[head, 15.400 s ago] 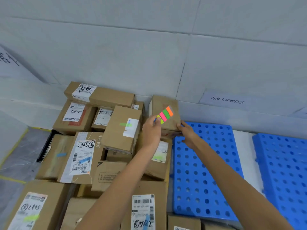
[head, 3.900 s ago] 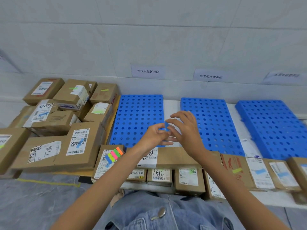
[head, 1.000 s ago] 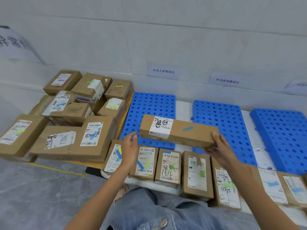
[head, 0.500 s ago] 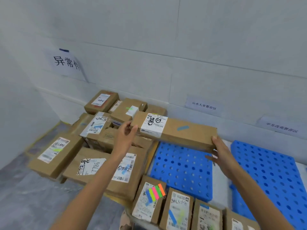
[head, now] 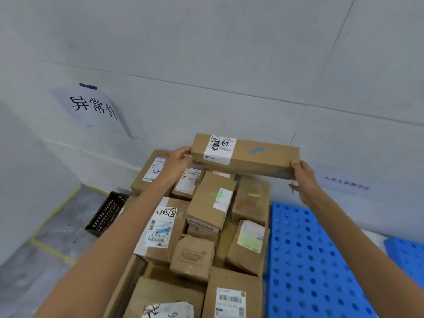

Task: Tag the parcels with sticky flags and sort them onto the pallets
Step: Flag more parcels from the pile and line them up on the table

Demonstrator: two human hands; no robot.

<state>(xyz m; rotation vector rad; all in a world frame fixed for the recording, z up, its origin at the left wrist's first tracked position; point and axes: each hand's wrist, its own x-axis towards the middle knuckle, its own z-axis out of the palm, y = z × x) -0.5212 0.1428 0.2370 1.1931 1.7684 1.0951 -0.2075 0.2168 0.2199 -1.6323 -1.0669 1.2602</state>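
Flagged long parcel aloft, most of the sorting left to do

The heap of cardboard parcels against the wall is large and mixed, a few showing green or blue flags, while the blue pallet beside it carries no parcel in the part that shows, so I judge the sort to be early; the long parcel is held above the heap's back row, left hand pressed flat against its left end, right hand curled round its right end, and a blue sticky flag already sits on its top face
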